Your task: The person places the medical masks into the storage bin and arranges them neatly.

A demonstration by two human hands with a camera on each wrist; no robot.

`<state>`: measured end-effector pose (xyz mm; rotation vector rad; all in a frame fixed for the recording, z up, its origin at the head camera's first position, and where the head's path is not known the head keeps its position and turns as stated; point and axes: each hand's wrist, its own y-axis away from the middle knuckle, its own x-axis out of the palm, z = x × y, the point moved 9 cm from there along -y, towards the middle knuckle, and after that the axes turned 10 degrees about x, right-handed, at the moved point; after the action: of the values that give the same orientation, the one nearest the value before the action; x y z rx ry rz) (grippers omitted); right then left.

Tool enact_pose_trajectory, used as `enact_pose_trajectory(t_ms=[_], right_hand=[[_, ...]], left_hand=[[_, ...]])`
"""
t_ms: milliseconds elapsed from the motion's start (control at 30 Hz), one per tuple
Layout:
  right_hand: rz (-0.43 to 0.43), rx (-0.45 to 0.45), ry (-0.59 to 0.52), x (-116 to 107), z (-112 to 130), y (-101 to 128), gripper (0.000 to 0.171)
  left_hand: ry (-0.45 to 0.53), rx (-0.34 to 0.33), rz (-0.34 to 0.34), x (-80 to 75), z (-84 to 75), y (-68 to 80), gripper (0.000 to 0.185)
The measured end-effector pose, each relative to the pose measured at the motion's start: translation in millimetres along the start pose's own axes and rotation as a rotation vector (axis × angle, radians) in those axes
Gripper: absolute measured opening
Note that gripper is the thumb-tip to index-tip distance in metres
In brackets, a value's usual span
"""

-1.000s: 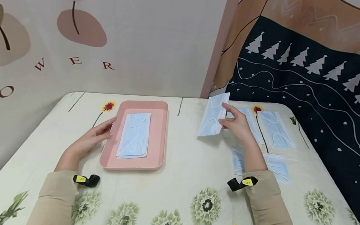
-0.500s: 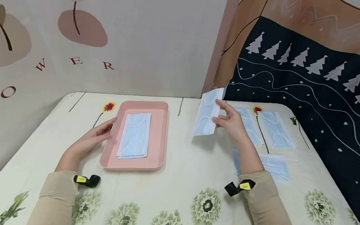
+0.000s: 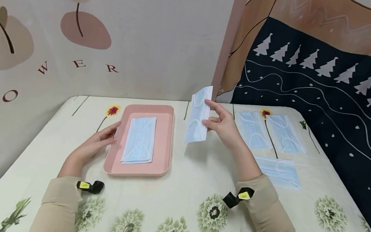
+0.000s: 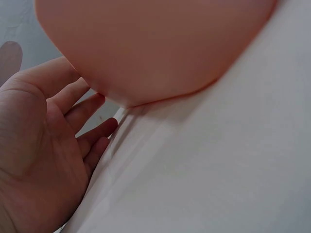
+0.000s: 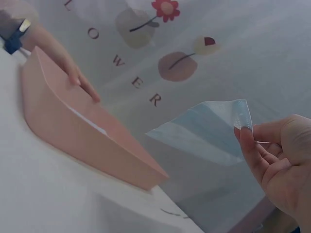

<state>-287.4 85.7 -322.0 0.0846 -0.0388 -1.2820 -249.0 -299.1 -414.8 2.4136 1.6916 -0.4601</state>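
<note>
Here the right hand (image 3: 225, 126) pinched a blue face mask (image 3: 198, 114) between thumb and fingers, mask held upright in the air above the tabletop (image 3: 180, 187), between the pink tray (image 3: 162, 143) and the loose masks off to the right. In the right wrist view the same mask (image 5: 204, 128) hung from the fingertips (image 5: 245, 138), one corner gripped, the rest sagging out flat toward the tray (image 5: 82, 141). The left hand (image 3: 89, 147) lay relaxed with fingers straight, resting against the tray's left rim, gripping nothing; the left wrist view showed the palm (image 4: 41, 150) beside the tray's rounded corner (image 4: 150, 48), fingers just touching it. Inside the tray sat a small stack of masks (image 3: 139, 139), lying flat and lengthwise. Three more masks lay flat on the flowered cloth to the right: two side by side near the far edge (image 3: 253, 129) (image 3: 285, 133), one nearer the person (image 3: 280, 172). Both sleeves were beige, with a black strap and yellow tag at each wrist (image 3: 90, 186) (image 3: 239, 197). A wall cloth with letters and flowers hung behind the tray, a dark tree-print cloth hung on the right.
</note>
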Motion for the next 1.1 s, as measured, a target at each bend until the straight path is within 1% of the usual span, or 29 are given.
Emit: enact_pose_trajectory(t_ms=[133,300,467,567,800,1100], right_hand=[[0.031,-0.020,-0.024,17.8,3.9,-3.5,0.064],[0.034,-0.021,-0.038,36.6,5.0,-6.9,0.063],[0.035,-0.021,-0.053,53.1,3.2,-10.3,0.061],[0.036,-0.023,-0.067,62.0,1.2,-12.8,0.061],[0.035,-0.003,-0.104,82.4,-7.6,-20.1,0.061],[0.057,0.029,-0.185,108.4,-18.9,-30.9,0.063]], left_hand=[[0.000,0.003,0.001,-0.4,0.8,0.3,0.068],[-0.011,0.009,0.004,-0.6,1.4,0.5,0.068],[-0.029,-0.005,0.004,-0.9,4.3,-0.3,0.068],[-0.023,-0.005,0.004,-1.0,4.7,-0.5,0.068],[-0.013,0.008,0.006,0.3,-0.5,1.2,0.069],[-0.007,-0.001,0.008,-0.5,0.8,1.2,0.069]])
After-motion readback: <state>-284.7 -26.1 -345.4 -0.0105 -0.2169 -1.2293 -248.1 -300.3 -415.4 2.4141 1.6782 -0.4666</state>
